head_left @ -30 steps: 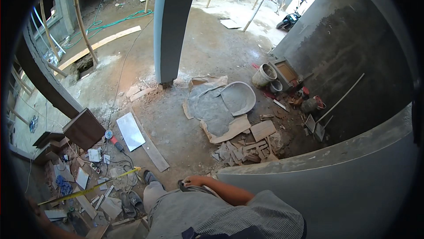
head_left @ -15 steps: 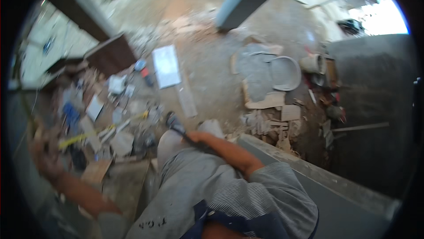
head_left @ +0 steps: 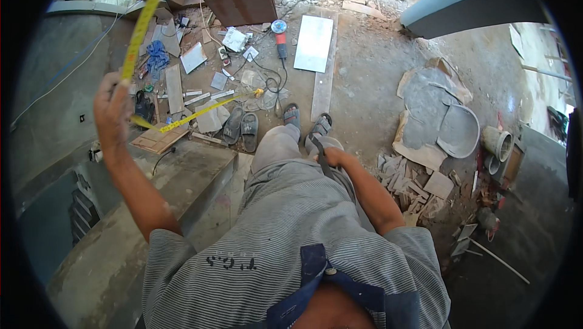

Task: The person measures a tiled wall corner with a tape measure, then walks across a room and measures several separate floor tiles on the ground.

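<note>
My left hand (head_left: pixel 112 107) is raised at the left, its fingers closed on a yellow tape measure (head_left: pixel 138 37). From the hand one stretch of its blade runs up past the top edge of the view. Another stretch droops below the hand, bends, and slants across the rubble toward a yellow-orange piece on the floor, too small to make out. My right hand (head_left: pixel 333 157) is low in front of my thigh, closed around a dark, narrow strip-like thing (head_left: pixel 319 150) whose kind I cannot make out.
An angle grinder (head_left: pixel 280 43) with a cord lies beside a pale tile (head_left: pixel 313 43). Sandals (head_left: pixel 249 131) sit by a concrete ledge (head_left: pixel 139 207) at left. Right of me are a heap of grey mix with a basin (head_left: pixel 458 131), broken tiles (head_left: pixel 398 180) and a bucket (head_left: pixel 497 142).
The view has swung, so the floor things appear farther right or higher. My left hand now appears higher, with the tape clearly visible above it. My right hand still grips the dark strip.
</note>
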### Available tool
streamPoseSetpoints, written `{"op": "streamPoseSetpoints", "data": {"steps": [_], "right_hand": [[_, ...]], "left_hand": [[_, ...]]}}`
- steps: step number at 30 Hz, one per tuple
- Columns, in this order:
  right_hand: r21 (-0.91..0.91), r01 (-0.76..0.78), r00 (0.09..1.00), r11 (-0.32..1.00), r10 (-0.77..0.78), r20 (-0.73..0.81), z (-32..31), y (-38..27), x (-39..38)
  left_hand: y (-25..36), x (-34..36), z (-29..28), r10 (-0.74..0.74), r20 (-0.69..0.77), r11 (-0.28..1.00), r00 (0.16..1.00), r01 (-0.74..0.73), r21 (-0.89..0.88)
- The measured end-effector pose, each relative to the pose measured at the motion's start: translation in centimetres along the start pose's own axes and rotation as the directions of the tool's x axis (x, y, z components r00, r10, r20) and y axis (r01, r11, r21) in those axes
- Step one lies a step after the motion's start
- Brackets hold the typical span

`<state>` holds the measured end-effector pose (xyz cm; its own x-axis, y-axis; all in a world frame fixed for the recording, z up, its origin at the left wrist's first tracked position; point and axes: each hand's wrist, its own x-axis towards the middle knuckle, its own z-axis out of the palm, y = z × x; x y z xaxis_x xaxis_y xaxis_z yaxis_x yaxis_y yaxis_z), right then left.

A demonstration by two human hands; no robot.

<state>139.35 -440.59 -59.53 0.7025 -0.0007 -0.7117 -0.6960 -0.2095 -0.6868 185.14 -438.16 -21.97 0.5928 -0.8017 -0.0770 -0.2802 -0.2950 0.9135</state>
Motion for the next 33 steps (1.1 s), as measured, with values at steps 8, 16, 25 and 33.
{"op": "streamPoseSetpoints", "data": {"steps": [8, 16, 25, 33], "right_hand": [[-0.078, -0.071, 0.997, 0.994, 0.071, -0.010, -0.7, 1.1, -1.7], [0.207, 0.030, 0.871, 0.978, 0.075, -0.485, 0.4, 5.9, 2.0], [0.331, -0.138, 0.683, 0.934, 0.332, -0.651, -4.4, 15.7, 11.0], [0.380, -0.101, 0.607, 0.919, 0.360, -0.708, -9.9, 23.5, 19.0]], "left_hand": [[4.4, -0.8, -6.7, -0.082, 0.000, 0.920, 0.997, 0.076, 0.385], [-19.6, 11.6, 13.4, -0.268, 0.645, 0.880, 0.715, -0.091, 0.466], [-54.1, 19.0, 36.2, -0.430, 0.759, 0.852, 0.488, -0.058, 0.520], [-71.0, 24.8, 47.4, -0.391, 0.797, 0.895, 0.461, -0.010, 0.445]]}}
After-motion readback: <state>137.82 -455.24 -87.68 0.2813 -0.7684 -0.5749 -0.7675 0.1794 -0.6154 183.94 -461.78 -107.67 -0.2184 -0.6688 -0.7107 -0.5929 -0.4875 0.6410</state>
